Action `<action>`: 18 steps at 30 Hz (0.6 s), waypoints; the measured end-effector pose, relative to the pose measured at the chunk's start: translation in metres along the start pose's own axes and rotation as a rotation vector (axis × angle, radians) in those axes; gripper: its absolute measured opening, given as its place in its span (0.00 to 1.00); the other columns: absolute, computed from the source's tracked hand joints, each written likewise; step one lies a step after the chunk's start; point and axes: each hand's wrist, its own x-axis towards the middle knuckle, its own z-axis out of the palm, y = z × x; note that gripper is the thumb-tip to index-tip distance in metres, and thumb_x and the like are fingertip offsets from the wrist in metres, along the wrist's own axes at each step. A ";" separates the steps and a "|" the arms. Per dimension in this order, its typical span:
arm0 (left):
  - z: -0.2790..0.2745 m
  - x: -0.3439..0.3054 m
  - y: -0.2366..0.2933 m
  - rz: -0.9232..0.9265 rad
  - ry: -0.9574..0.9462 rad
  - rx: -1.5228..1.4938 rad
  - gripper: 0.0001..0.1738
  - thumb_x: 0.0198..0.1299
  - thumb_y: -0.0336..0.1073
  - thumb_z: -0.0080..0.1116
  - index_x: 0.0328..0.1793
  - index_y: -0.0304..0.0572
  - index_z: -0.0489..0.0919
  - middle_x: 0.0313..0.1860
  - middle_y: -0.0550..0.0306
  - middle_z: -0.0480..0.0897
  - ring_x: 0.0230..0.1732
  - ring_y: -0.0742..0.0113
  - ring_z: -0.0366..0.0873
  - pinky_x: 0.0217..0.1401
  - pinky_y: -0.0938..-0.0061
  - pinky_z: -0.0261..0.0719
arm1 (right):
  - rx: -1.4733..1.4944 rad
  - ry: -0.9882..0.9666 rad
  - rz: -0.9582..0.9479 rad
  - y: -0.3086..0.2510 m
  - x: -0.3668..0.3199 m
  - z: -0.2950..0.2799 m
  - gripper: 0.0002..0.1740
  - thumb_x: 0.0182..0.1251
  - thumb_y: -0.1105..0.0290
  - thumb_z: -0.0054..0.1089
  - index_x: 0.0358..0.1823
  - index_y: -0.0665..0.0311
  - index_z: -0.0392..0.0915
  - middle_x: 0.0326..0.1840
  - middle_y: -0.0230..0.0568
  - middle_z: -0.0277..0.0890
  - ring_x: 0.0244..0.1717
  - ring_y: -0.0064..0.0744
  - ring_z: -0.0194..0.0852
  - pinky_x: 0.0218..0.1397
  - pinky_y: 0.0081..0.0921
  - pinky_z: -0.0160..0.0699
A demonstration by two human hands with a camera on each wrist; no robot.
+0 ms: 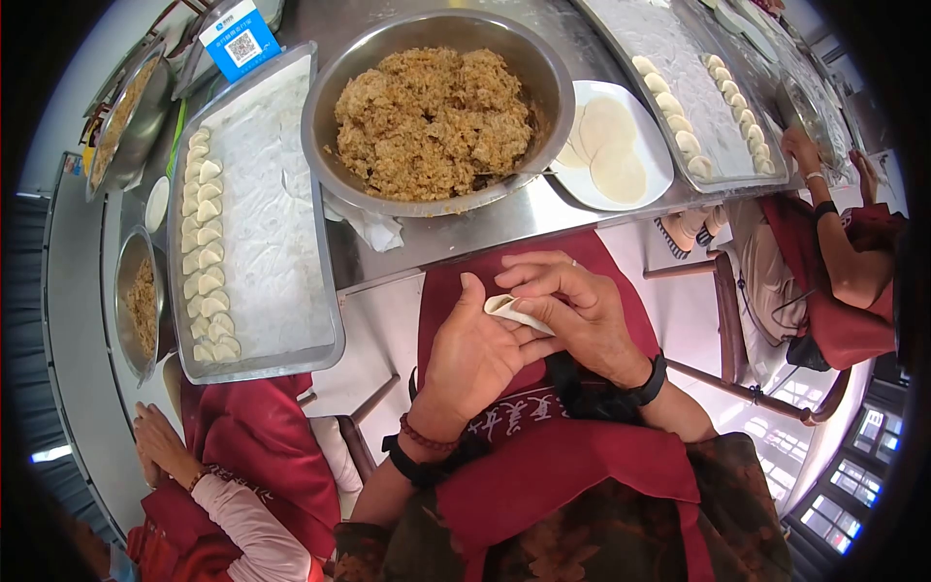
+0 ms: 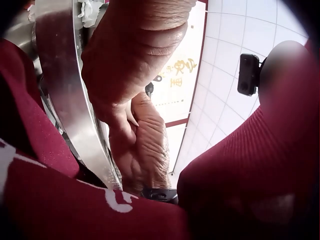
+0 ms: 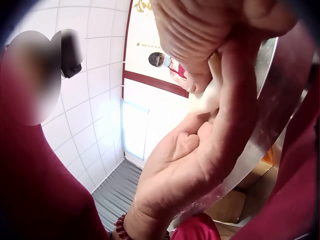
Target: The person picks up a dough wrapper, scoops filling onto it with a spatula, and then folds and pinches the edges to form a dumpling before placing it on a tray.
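Note:
In front of the red apron, a pale folded dumpling [image 1: 517, 312] lies over the fingers of my left hand [image 1: 473, 351]. That hand is palm up, its thumb raised beside the dumpling's left end. My right hand [image 1: 587, 315] pinches the dumpling's edge between thumb and fingers from above. A bit of the dumpling [image 3: 205, 101] shows between both hands in the right wrist view; the left wrist view hides it behind the left hand [image 2: 135, 55]. Beyond the hands stands a steel bowl [image 1: 325, 155] of brown minced filling [image 1: 432, 121].
Left of the bowl, a metal tray [image 1: 276, 233] carries rows of dumplings [image 1: 206, 257]. Round wrappers [image 1: 616, 155] lie on a white plate [image 1: 652, 175] at right. Another dumpling tray [image 1: 727, 179] is farther right. People sit on both sides, with a chair [image 1: 727, 320] at right.

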 end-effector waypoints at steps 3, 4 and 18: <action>-0.006 0.002 -0.001 0.027 -0.065 -0.057 0.38 0.78 0.61 0.27 0.71 0.30 0.62 0.69 0.38 0.70 0.71 0.49 0.69 0.75 0.48 0.67 | 0.025 -0.012 0.105 -0.005 0.000 0.001 0.04 0.65 0.78 0.64 0.40 0.66 0.83 0.50 0.41 0.85 0.63 0.38 0.76 0.60 0.31 0.78; -0.008 0.003 -0.001 0.034 -0.094 -0.075 0.37 0.78 0.60 0.27 0.71 0.30 0.62 0.68 0.39 0.70 0.71 0.49 0.69 0.75 0.49 0.67 | 0.064 -0.008 0.158 -0.008 0.000 0.002 0.04 0.65 0.77 0.64 0.40 0.66 0.83 0.50 0.41 0.85 0.63 0.38 0.76 0.60 0.31 0.77; -0.001 0.005 -0.001 0.061 -0.023 0.211 0.27 0.79 0.51 0.38 0.71 0.37 0.64 0.64 0.49 0.74 0.66 0.58 0.74 0.72 0.54 0.71 | 0.011 0.018 0.091 -0.005 -0.001 0.003 0.12 0.62 0.79 0.67 0.46 0.66 0.78 0.56 0.45 0.82 0.67 0.38 0.73 0.63 0.31 0.77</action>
